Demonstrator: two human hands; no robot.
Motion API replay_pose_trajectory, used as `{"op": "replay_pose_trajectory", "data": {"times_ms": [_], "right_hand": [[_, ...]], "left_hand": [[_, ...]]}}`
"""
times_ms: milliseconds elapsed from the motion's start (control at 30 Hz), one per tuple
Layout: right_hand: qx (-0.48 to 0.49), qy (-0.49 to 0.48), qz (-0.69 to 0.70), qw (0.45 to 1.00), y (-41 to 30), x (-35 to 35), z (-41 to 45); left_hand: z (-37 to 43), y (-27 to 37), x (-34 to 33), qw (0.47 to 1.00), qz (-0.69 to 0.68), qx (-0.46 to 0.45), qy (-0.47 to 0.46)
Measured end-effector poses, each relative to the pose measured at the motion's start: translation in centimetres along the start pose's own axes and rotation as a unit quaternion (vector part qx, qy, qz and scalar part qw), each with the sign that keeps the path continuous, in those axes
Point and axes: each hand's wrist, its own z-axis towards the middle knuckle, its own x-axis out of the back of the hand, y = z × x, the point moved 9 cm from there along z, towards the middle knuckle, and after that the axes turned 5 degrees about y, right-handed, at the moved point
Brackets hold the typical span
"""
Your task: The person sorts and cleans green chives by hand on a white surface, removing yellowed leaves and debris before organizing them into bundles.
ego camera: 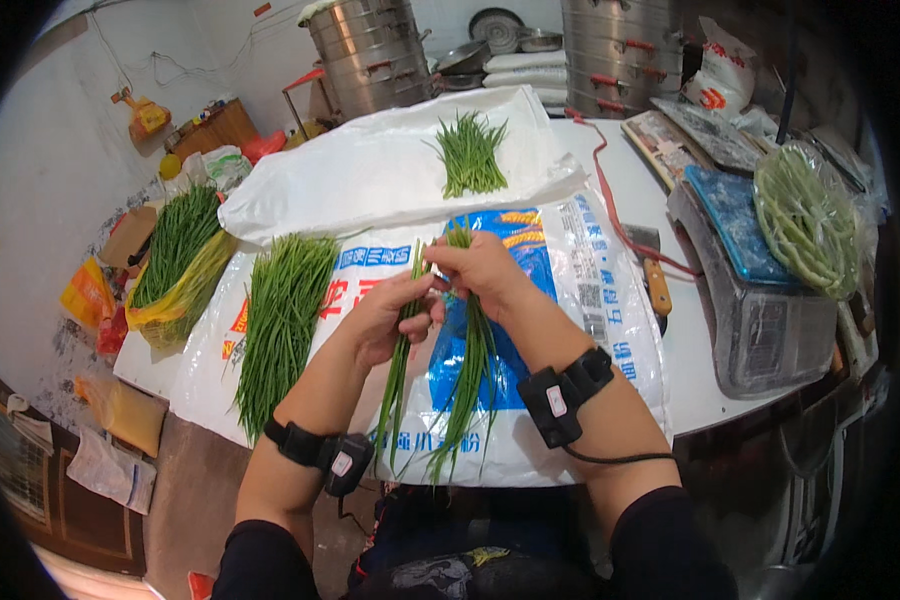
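My left hand (pixel 401 311) is closed around a thin bunch of garlic chives (pixel 397 375), whose leaves hang towards me. Close beside it, my right hand (pixel 480 274) grips a second bunch of chives (pixel 472 367), with the stem ends poking up past the fingers. The fingertips of both hands nearly meet above a printed white and blue woven flour sack (pixel 525 300). A large pile of chives (pixel 285 322) lies on the sack to the left of my hands. Farther back, a small, short bunch (pixel 472 154) rests on a plain white sack (pixel 345 165).
At the left, a yellow plastic bag (pixel 180 300) holds more chives. A red strap (pixel 607 187), a wooden-handled cleaver (pixel 656 285) and a scale (pixel 772 330) with bagged green vegetables (pixel 806 221) are at the right. Stacked metal steamers (pixel 371 60) stand behind.
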Motion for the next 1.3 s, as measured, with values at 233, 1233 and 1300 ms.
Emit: {"op": "replay_pose_trajectory", "data": {"times_ms": [233,1233,1300], "right_hand": [[0.016,0.062,0.014,0.998,0.4,1.7,0.7],[-0.109,-0.113,-0.196,0.968,2.7,-4.4,-2.4],[-0.128,-0.132,-0.189,0.965,3.4,-5.2,-2.7]], "left_hand": [[1.8,-0.6,0.9,0.999,-0.032,0.007,-0.023],[0.6,1.8,11.8,0.944,-0.233,-0.145,0.181],[0.3,2.1,12.1,0.936,-0.249,-0.159,0.192]]}}
